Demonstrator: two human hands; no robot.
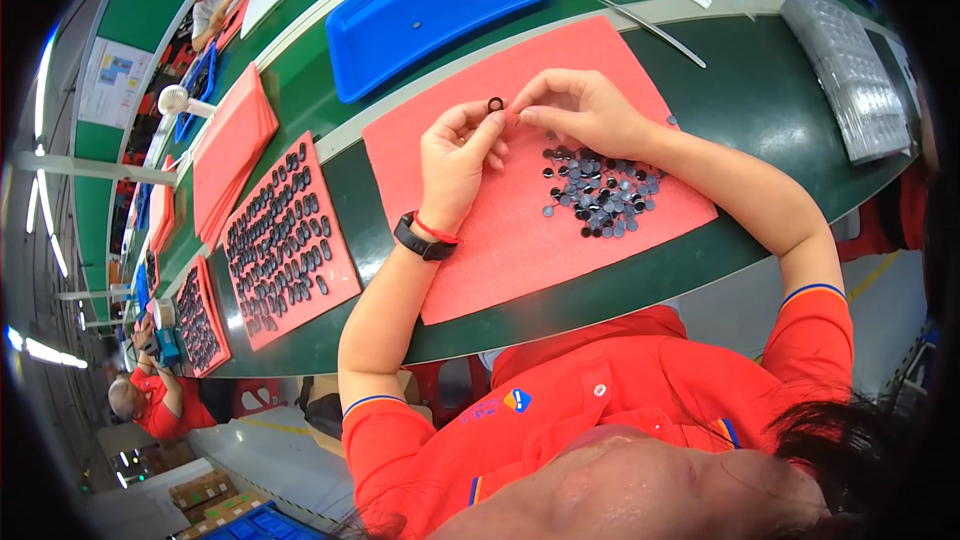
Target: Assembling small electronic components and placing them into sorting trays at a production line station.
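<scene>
Over pink foam [500,250], left grip [453,155] pinching dark ring [491,105], right grip [588,112] narrowed, contents unclear, glossy discs [608,196]

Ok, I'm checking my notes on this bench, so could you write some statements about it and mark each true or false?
1. The left hand holds a small dark ring. True.
2. The loose pile of small round discs lies in the large blue plastic tray. False: the pile is on the pink foam sheet.
3. The slim silver metal tweezers lie right of that tray. True.
4. The black wristband is on the right wrist. False: the wristband is on the left.
</scene>
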